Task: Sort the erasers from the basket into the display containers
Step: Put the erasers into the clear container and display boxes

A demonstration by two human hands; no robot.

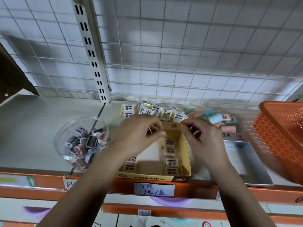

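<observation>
Left hand (139,134) and right hand (200,134) curl above the yellow box (187,154) (holding what, cannot tell).

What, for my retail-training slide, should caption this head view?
Left hand and right hand hover above a yellow display box partly filled with 2B erasers, orange basket at right.

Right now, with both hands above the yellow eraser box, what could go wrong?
1. The loose heap of wrapped 2B erasers lies right beside the pastel erasers. Reaching in could mix the two kinds or push some down behind the yellow box.
2. The clear bowl stands near the shelf's front edge, close to the arm of the left hand. A sideways sweep might knock it off.
</observation>
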